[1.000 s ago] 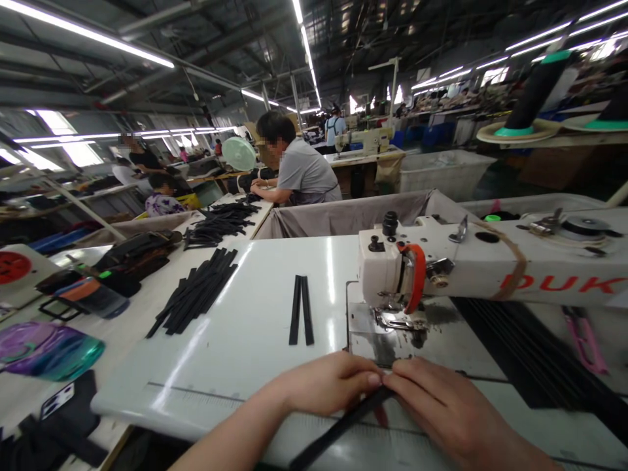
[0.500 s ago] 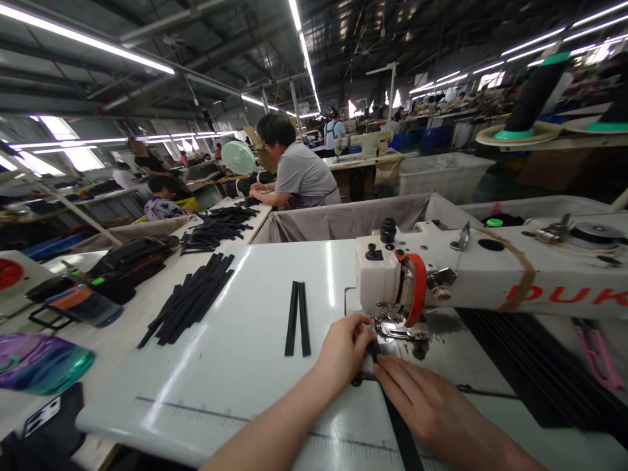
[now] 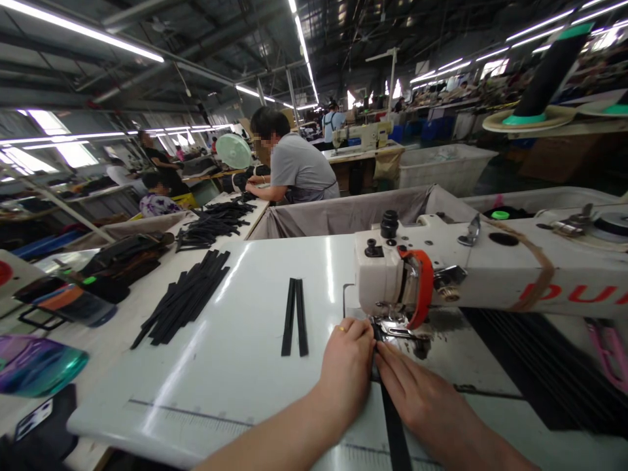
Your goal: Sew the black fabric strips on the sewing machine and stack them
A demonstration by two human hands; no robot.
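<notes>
A long black fabric strip (image 3: 395,428) runs from the table's front edge up to the presser foot (image 3: 398,328) of a white sewing machine (image 3: 380,281). My left hand (image 3: 347,369), a ring on one finger, is closed at the strip's upper end, just left of the foot; its fingertips are partly hidden. On the right side of the strip, my right hand (image 3: 419,392) holds it with fingers pressed together, the thumb out of sight. Both hands nearly touch. Two short black strips (image 3: 294,317) lie side by side left of my hands.
A pile of black strips (image 3: 184,301) lies at the left of the table. Wider black pieces (image 3: 534,366) rest under the machine arm, near pink-handled snips (image 3: 608,350). A purple-teal bottle (image 3: 42,366) and a phone (image 3: 34,418) are far left. A co-worker (image 3: 304,167) leans over the table behind.
My left hand has turned over to a flatter, knuckles-up pose beside the foot. My right hand stays on the strip. The view has shifted slightly.
</notes>
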